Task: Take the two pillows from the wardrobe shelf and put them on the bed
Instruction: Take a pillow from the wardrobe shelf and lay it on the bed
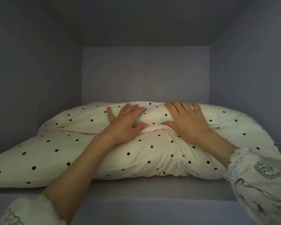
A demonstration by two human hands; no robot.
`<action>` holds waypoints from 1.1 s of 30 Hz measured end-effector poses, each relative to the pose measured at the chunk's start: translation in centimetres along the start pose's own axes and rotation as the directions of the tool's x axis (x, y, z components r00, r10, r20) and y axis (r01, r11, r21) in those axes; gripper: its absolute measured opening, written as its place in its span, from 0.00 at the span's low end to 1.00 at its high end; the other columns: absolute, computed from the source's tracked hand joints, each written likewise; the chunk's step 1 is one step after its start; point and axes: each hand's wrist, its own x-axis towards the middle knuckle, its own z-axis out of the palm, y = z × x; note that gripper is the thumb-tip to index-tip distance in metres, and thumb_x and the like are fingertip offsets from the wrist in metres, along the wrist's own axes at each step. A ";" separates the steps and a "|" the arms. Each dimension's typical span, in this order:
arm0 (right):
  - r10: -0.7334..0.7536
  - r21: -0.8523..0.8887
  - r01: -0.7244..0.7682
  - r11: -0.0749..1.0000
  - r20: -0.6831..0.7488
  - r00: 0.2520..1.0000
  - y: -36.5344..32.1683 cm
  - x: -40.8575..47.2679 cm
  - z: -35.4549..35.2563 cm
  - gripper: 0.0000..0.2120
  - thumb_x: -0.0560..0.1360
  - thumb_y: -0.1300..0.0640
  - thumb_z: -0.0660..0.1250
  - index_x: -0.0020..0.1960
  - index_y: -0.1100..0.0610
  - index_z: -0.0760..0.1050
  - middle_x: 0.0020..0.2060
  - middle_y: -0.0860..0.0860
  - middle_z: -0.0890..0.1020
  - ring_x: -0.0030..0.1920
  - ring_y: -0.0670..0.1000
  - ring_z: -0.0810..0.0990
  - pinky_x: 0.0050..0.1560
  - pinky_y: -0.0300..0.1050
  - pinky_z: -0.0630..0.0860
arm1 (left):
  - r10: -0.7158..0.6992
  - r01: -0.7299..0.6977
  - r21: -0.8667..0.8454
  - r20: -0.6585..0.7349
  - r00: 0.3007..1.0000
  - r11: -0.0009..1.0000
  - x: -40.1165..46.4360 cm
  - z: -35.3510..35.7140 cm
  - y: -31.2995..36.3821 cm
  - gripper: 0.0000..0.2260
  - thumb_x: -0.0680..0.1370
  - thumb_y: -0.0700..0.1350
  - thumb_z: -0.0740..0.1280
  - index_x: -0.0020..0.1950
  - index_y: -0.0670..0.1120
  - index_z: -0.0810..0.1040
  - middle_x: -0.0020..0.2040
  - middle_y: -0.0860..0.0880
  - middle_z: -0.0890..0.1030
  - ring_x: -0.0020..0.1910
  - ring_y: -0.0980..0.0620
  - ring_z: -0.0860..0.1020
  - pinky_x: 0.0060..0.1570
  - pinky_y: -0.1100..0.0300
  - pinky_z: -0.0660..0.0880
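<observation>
Two cream pillows with black dots lie stacked on the wardrobe shelf (152, 189). The upper pillow (156, 113) rests toward the back on the lower pillow (136, 158), and a pink edge shows along the seam between them. My left hand (125, 124) lies on the upper pillow's front with its fingers spread over the top and its thumb at the seam. My right hand (186, 120) holds the same pillow just to the right, thumb tucked under its front edge. The fabric bulges between the two hands.
The shelf is a dim grey compartment with a back wall (144, 73), side walls (31, 78) and a low ceiling (144, 21). The lower pillow spans nearly the full width. A bare strip of shelf lies in front of it.
</observation>
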 end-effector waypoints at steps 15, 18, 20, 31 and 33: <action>-0.082 -0.008 0.083 0.997 -0.233 0.969 1.2 0.9 0.3 0.32 0.72 0.35 0.52 0.67 0.56 0.68 0.60 0.54 0.77 0.57 0.56 0.76 0.60 0.59 0.67 | 0.113 -0.044 0.348 -0.180 0.977 0.936 2.2 0.1 0.8 0.22 0.78 0.47 0.59 0.72 0.57 0.60 0.69 0.54 0.67 0.68 0.51 0.64 0.67 0.40 0.58; -0.162 -0.098 0.145 0.985 -0.197 0.967 1.4 0.4 0.7 0.40 0.67 0.31 0.59 0.70 0.56 0.65 0.63 0.56 0.75 0.60 0.58 0.75 0.60 0.63 0.68 | 0.102 -0.015 0.359 -0.224 0.969 0.933 2.4 0.3 0.8 0.25 0.76 0.42 0.58 0.72 0.57 0.60 0.69 0.54 0.67 0.68 0.51 0.64 0.67 0.40 0.58; -0.090 -0.096 0.076 0.992 -0.148 0.985 1.4 0.9 0.6 0.42 0.63 0.35 0.68 0.72 0.53 0.63 0.62 0.55 0.75 0.59 0.58 0.75 0.59 0.61 0.68 | 0.101 -0.013 0.357 -0.229 0.968 0.934 2.5 0.4 0.8 0.25 0.76 0.44 0.58 0.72 0.57 0.59 0.69 0.54 0.67 0.68 0.50 0.64 0.67 0.40 0.58; -0.013 -0.150 -0.055 0.987 -0.417 0.909 0.0 1.5 1.7 0.25 0.57 0.63 0.74 0.53 0.53 0.76 0.44 0.53 0.80 0.40 0.56 0.77 0.41 0.51 0.72 | 0.078 0.050 0.471 -0.249 0.965 0.881 2.1 1.1 1.1 0.30 0.72 0.42 0.67 0.69 0.59 0.58 0.63 0.47 0.66 0.59 0.45 0.67 0.59 0.44 0.64; 0.009 -0.137 -0.080 0.987 -0.449 0.893 0.2 1.9 1.1 0.24 0.57 0.59 0.76 0.52 0.52 0.76 0.43 0.52 0.80 0.39 0.55 0.77 0.41 0.50 0.71 | 0.100 0.065 0.462 -0.325 0.940 0.884 2.2 0.9 1.5 0.31 0.70 0.39 0.68 0.68 0.57 0.62 0.61 0.45 0.68 0.58 0.44 0.67 0.57 0.45 0.65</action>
